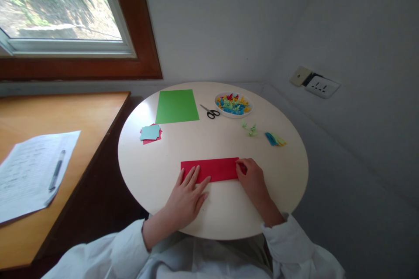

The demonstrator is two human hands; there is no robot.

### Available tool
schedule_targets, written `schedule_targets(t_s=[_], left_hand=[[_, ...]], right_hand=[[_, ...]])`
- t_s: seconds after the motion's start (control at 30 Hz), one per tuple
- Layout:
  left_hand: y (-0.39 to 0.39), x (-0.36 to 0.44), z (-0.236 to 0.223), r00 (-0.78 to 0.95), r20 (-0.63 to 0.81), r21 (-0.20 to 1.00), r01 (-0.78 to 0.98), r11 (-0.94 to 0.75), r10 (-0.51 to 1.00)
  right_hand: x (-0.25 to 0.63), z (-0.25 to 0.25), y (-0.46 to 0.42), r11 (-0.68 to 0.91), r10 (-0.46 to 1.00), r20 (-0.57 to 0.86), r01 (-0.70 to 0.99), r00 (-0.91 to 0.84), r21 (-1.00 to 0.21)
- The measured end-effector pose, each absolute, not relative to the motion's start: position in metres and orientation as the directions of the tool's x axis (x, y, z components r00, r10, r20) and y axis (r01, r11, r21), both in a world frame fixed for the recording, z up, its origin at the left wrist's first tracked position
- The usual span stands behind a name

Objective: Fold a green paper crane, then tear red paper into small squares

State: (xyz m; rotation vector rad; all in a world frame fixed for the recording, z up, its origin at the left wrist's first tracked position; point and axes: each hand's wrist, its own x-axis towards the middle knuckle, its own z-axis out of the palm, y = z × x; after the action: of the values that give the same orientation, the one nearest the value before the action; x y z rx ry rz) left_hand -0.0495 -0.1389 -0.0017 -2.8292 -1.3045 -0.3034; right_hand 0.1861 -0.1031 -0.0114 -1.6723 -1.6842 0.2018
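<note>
A long red strip of paper (219, 169) lies across the near part of the round white table (157, 161). My left hand (186, 194) rests on its left part, fingers spread and pressing it flat. At the strip's right end my right hand (253, 179) has thumb and forefinger pinched on the paper's edge. Whether the paper is folded there, I cannot make out. Behind the strip, on the table's left side, sits a small stack of light blue and red paper pieces (150, 132).
At the back are a green paper sheet (177, 107), black-handled scissors (211, 112) and a white dish (234, 115) of coloured paper shapes. Green paper bits (251, 130) and folded coloured papers (275, 139) lie right. A wooden desk (108, 109) holds written sheets (29, 170) and a pen (57, 170).
</note>
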Motion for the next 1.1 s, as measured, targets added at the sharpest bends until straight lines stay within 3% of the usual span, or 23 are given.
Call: schedule_targets(t_s=[0.7, 1.1], left_hand=[[-0.139, -0.048, -0.002, 0.646, 0.189, 0.039, 0.748, -0.663, 0.740], [-0.145, -0.037, -0.002, 0.624, 0.163, -0.037, 0.778, -0.627, 0.764]], right_hand=[[0.186, -0.017, -0.105, 0.144, 0.908, 0.407, 0.837, 0.101, -0.528], [0.183, -0.015, -0.107, 0.123, 0.908, 0.401, 0.839, 0.120, -0.530]])
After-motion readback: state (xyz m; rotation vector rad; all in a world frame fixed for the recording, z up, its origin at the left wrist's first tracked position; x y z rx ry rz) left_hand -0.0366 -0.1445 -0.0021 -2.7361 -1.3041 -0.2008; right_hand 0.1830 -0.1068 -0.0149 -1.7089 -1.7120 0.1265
